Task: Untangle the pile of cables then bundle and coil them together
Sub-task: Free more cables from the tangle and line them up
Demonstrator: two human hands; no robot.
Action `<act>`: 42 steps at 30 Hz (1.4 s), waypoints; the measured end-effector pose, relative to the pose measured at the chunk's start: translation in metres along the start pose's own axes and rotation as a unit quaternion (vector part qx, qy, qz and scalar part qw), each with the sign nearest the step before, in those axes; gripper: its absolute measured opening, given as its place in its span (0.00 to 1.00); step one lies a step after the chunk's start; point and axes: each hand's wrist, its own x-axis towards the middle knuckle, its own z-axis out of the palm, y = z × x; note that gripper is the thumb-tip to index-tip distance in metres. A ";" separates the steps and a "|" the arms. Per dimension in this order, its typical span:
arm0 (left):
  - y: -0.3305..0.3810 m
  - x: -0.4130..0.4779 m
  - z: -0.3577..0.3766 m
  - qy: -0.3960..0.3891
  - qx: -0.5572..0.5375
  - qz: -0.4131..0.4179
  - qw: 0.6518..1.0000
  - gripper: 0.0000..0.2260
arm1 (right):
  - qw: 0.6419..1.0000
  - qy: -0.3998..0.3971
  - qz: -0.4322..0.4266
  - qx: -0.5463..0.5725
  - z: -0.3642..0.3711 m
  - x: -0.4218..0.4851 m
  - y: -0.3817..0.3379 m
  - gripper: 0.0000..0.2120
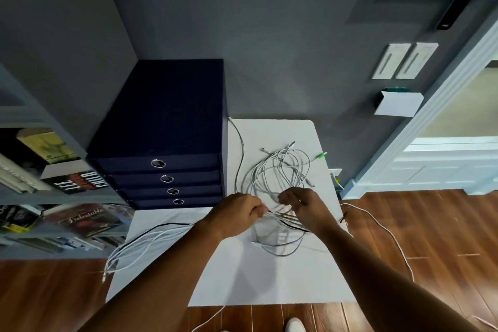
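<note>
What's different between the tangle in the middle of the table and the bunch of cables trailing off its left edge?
The tangle is loops crossing each other; the trailing bunch runs in near-parallel strands. The tangle lies on the table; the trailing bunch droops over the edge. The tangle looks mostly pale grey; the trailing bunch includes one black cable. Both lead to the left hand and right hand.

A: Views?
B: One, head-worn, wide-angle, looking forward and steeply down.
A: Range?
B: Close over the white worktop point(269, 277); left hand point(237, 210) and right hand point(304, 207) sit mid-frame.
A: Facing?
B: Toward the grey wall point(269, 35); wooden floor point(444, 224) fills the lower corners.
</note>
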 end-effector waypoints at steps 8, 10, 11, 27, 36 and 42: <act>-0.014 -0.007 0.004 0.014 -0.005 0.017 1.000 0.13 | 0.927 -0.102 0.239 -0.272 -0.009 0.019 0.043 0.22; -0.014 -0.008 0.004 0.014 -0.002 0.025 1.000 0.14 | 0.915 -0.140 0.220 -0.309 -0.008 0.024 0.047 0.10; -0.014 -0.009 0.004 0.015 0.003 0.031 0.999 0.14 | 0.915 -0.130 0.205 -0.322 -0.009 0.027 0.050 0.09; -0.021 -0.019 -0.002 0.055 0.000 0.039 0.998 0.16 | 0.977 0.043 0.203 -0.057 -0.004 0.035 0.050 0.05; -0.019 -0.020 -0.002 0.066 0.004 0.048 0.997 0.15 | 0.961 0.011 0.274 -0.039 0.009 0.038 0.050 0.13; -0.022 -0.020 -0.001 0.074 0.003 0.055 0.996 0.14 | 0.969 0.100 0.177 -0.141 0.002 0.033 0.016 0.19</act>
